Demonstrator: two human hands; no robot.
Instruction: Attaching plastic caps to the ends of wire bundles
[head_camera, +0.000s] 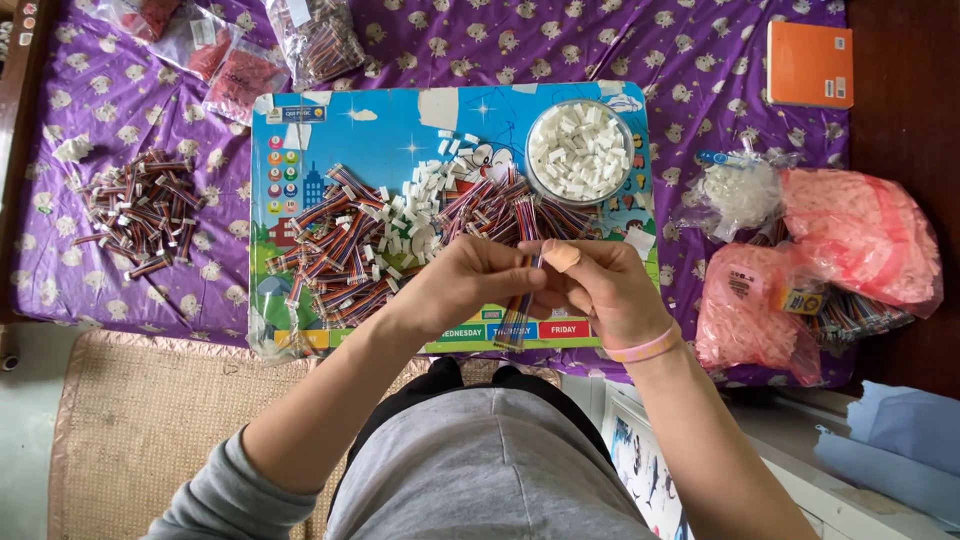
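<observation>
Head view, left hand (468, 283), right hand (600, 285) pinching striped ribbon cable (518, 308), round bowl (579, 151)

A purple patterned cloth (120, 90) covers the surface, with an orange book (809, 63) at two o'clock and pink plastic bags (860, 235) at three o'clock. A separate pile of finished wire pieces (140, 210) lies at nine o'clock. A woven tan mat (140, 420) sits at seven o'clock.

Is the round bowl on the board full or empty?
Full: the bowl is heaped to its rim with small white connectors, and more lie spilled beside it on the board.
</observation>
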